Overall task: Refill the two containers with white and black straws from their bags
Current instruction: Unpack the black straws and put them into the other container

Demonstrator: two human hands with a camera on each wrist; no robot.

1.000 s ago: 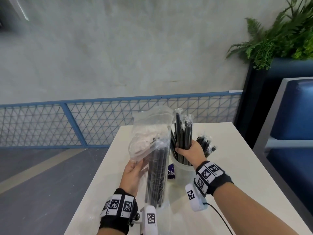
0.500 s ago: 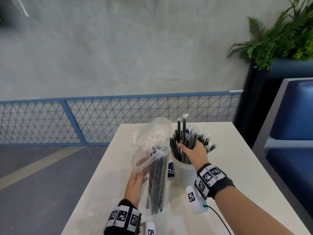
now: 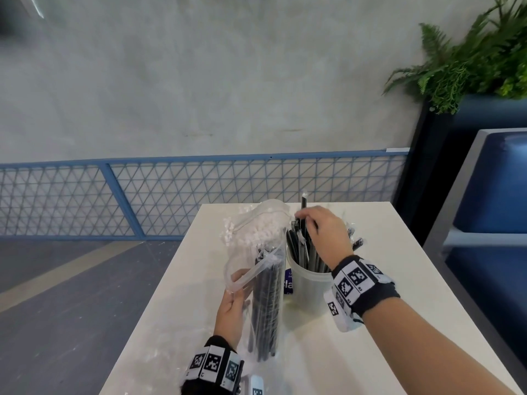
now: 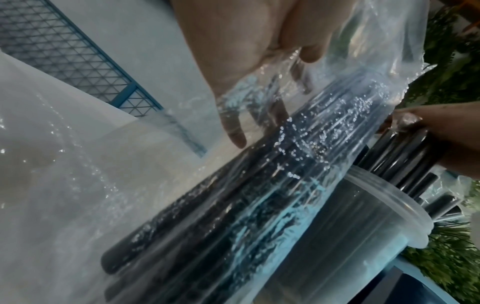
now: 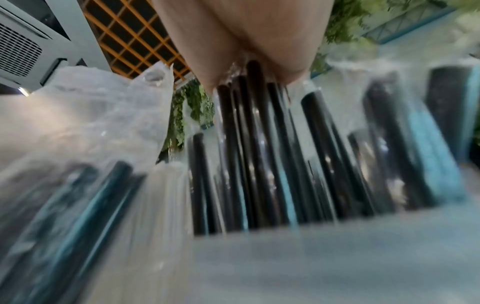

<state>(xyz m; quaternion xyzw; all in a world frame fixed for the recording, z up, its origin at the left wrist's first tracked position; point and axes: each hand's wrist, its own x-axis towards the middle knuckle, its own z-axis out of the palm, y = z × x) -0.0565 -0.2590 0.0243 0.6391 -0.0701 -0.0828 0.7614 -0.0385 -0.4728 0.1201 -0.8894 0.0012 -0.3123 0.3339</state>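
Observation:
On the white table stands a translucent container full of black straws. My right hand sits on top of them, fingers curled round the tops of a few; one straw sticks up above the fingers. My left hand grips the side of a clear bag of black straws, upright just left of the container. A bag of white straws stands behind it.
Crumpled clear plastic lies on the table's front left. A blue label shows between bag and container. A blue bench and a plant are at the right, a blue mesh fence beyond the table.
My right hand has slid from the middle of the straw bundle up to its tops, and the bundle has sunk into the container. My left hand and its bag have dropped lower.

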